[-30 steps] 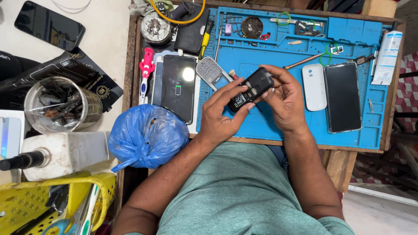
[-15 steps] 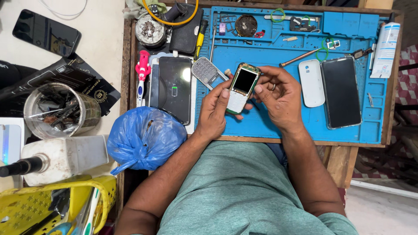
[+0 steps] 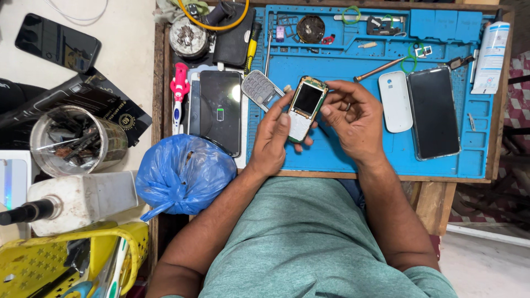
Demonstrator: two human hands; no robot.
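Observation:
My left hand (image 3: 276,138) holds a small opened keypad phone (image 3: 304,107), its dark screen and bare white keypad area facing up, above the blue work mat (image 3: 353,149). My right hand (image 3: 353,118) is beside it, fingertips touching the phone's top right edge. A grey keypad cover (image 3: 259,89) lies on the mat just left of the phone.
A charging smartphone (image 3: 220,110) lies left of the mat, with a pink brush (image 3: 178,94) beside it. A white phone back cover (image 3: 395,101), a dark smartphone (image 3: 433,113) and a white tube (image 3: 490,51) lie to the right. A blue plastic bag (image 3: 185,174) and a tool jar (image 3: 72,140) stand at left.
The small phone has been turned over from its dark back to show its screen and open front. Both hands have stayed together over the mat.

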